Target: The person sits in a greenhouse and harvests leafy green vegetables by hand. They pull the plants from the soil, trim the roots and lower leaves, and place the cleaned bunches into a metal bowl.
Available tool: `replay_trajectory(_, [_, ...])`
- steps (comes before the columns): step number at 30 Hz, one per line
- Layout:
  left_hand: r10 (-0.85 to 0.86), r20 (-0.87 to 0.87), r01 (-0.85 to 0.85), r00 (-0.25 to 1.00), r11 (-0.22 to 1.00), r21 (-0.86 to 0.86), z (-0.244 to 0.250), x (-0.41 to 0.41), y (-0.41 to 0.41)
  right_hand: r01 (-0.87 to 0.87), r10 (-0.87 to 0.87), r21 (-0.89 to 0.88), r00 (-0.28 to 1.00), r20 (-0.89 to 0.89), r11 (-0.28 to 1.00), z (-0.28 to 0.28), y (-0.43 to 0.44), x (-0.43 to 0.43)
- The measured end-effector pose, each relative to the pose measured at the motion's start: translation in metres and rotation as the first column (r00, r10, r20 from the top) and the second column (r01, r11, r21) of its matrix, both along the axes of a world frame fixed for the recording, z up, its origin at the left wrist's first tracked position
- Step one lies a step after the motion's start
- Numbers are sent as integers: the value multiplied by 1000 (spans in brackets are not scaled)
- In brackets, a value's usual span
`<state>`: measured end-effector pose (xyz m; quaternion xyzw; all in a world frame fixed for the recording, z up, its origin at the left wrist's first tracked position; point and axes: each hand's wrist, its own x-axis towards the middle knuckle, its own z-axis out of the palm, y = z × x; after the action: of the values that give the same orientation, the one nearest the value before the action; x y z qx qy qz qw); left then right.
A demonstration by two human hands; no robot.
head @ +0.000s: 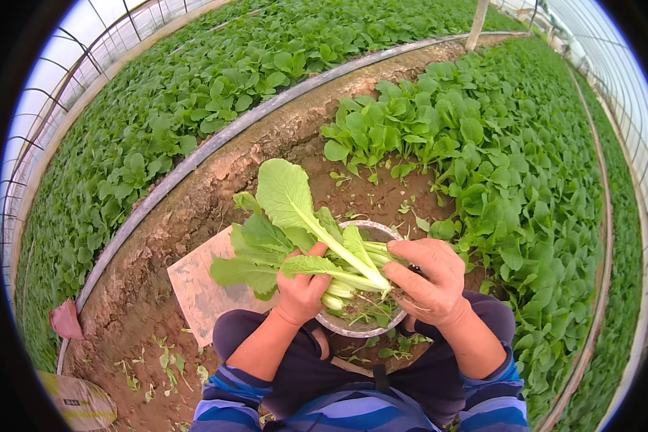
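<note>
My left hand (pixel 303 289) is closed around the stems of a bunch of leafy greens (pixel 256 243), whose broad leaves fan out to the upper left. At the root end, my right hand (pixel 429 278) has its thumb and fingers on the pale stem bases, beside one long light-green leaf (pixel 289 194) lying across the bunch. Thin roots show near my right fingertips. Under both hands stands a round bucket (pixel 356 331) with a whitish rim, holding loose leaves and scraps. It sits between my knees.
A worn flat board (pixel 194 289) lies left of the bucket. A grey hose (pixel 194 159) runs along the soil ridge. Dense leafy plants (pixel 534 216) grow right and beyond the ridge. A post (pixel 477 24) stands at the top; a sack (pixel 81 402) and reddish cloth or plastic (pixel 66 319) lie left.
</note>
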<state>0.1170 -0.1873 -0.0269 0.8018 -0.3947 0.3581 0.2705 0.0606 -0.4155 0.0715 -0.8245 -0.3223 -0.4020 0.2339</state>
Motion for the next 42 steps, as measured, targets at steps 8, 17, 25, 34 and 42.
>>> replay_trajectory(8, [-29,-34,29,999,1000,-11,7,-2,-4,-4,5,42,1000,-26,999,-11,-1,3])
replay_trajectory(17, [15,-23,-14,1000,999,32,1,-5,-3,158,-154,89,987,-52,983,-20,3,5])
replay_trajectory(25, [101,-212,-84,972,993,86,-7,-1,3,443,-417,322,896,-150,837,-1,-21,5])
replay_trajectory(34, [108,-212,-125,971,990,-70,-3,6,0,438,-118,222,625,-772,871,-55,-26,23])
replay_trajectory(42, [-236,-570,119,787,965,-236,-14,1,-7,353,377,662,607,-700,662,-66,7,29])
